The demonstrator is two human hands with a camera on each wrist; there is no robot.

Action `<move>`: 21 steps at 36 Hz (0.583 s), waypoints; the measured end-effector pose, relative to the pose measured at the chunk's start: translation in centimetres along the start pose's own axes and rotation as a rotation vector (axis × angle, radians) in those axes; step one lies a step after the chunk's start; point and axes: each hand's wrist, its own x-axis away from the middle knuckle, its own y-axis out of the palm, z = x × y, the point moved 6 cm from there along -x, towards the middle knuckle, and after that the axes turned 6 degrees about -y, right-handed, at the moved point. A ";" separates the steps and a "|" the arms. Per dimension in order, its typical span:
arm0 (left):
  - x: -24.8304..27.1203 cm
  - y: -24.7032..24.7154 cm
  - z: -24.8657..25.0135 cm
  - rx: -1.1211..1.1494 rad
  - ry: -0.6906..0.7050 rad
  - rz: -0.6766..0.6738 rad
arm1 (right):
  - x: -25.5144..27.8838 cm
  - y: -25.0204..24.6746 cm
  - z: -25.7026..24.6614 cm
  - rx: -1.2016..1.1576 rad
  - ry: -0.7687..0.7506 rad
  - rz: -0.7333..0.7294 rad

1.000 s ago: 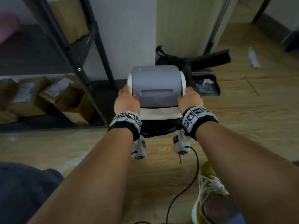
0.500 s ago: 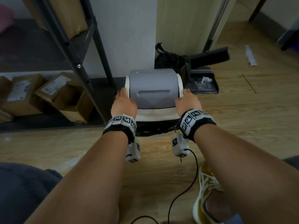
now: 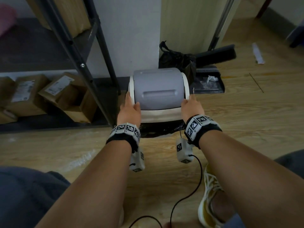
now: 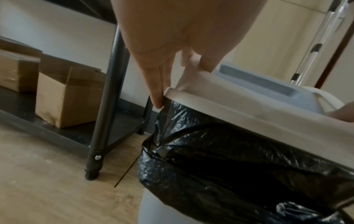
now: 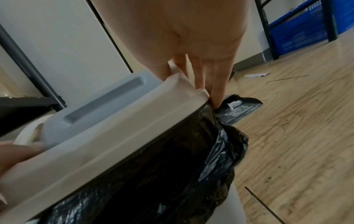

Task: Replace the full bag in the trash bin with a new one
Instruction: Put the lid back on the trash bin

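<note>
The trash bin has a grey swing flap [image 3: 158, 89] set in a cream lid frame [image 3: 159, 114], and a black bag [image 3: 161, 129] is folded over the rim below it. My left hand [image 3: 132, 101] holds the frame's left side, with the thumb on top and the fingers [image 4: 159, 84] running down to its lower edge beside the black bag [image 4: 229, 159]. My right hand [image 3: 189, 102] holds the right near corner in the same way, its fingers [image 5: 208, 81] reaching down past the cream lid frame [image 5: 114, 144]. The lid sits on the bin.
A tied black bag [image 3: 177, 60] lies behind the bin, against the wall. A dustpan [image 3: 209, 83] and a brush [image 3: 215, 55] are at its right. A dark shelf leg [image 3: 92, 76] and cardboard boxes [image 3: 74, 99] stand close on the left. A cable [image 3: 185, 198] and my shoe [image 3: 210, 195] are on the wooden floor nearby.
Both hands stay on the lid's sides. The right hand has slid a little toward the near corner, and the left fingers reach further along the side. The lid has not lifted.
</note>
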 end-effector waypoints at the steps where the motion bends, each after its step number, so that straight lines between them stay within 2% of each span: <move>1: 0.0 0.1 -0.2 0.016 -0.008 -0.012 | 0.1 0.2 0.2 -0.021 0.020 -0.012; 9: 0.6 0.7 -0.7 0.031 -0.060 -0.033 | -0.2 0.6 1.0 -0.077 0.101 -0.042; 21: 1.1 1.6 -1.3 0.030 -0.085 -0.030 | 0.2 0.4 2.2 -0.199 0.142 -0.042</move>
